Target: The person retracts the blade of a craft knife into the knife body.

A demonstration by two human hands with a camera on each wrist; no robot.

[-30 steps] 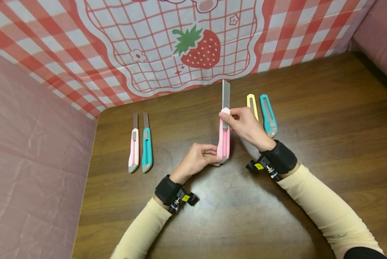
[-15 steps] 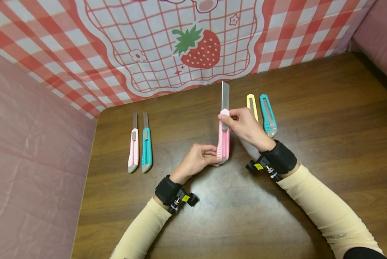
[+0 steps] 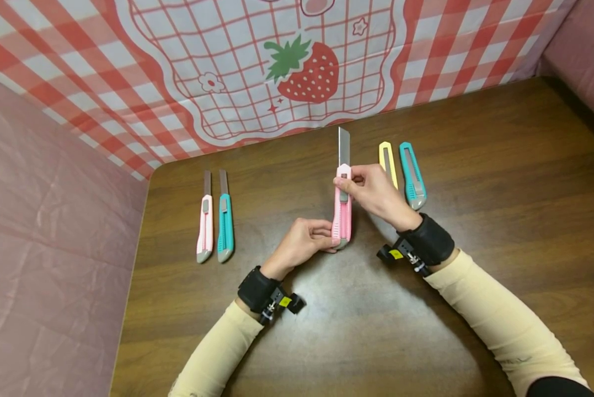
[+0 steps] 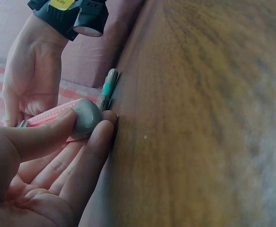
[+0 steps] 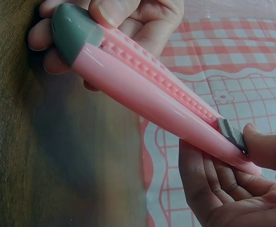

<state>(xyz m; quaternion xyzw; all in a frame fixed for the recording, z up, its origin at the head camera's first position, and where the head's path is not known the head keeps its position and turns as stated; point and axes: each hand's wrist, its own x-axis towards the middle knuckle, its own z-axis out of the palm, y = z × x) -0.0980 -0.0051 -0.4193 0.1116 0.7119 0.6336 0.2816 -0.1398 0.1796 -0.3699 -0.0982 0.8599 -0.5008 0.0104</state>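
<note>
A pink utility knife (image 3: 343, 215) points away from me in the middle of the table, its blade (image 3: 343, 147) sticking out at the far end. My left hand (image 3: 301, 240) pinches its grey end cap (image 4: 86, 118) between thumb and fingers. Near the blade end, my right hand (image 3: 378, 193) grips the pink body. In the right wrist view, the right thumb (image 5: 265, 149) lies against the grey slider (image 5: 231, 135).
To the left lie a pale pink utility knife (image 3: 205, 229) and a teal one (image 3: 225, 229), blades out. Behind the right hand are a yellow knife (image 3: 386, 157), partly hidden, and another teal knife (image 3: 413, 176), both without blades protruding. A checked cloth (image 3: 435, 49) hangs behind the wooden table (image 3: 356, 331).
Slightly less of the pink knife's blade sticks out, and its slider sits a little nearer to me. Both hands keep their hold, nearly in place. The other knives lie unmoved.
</note>
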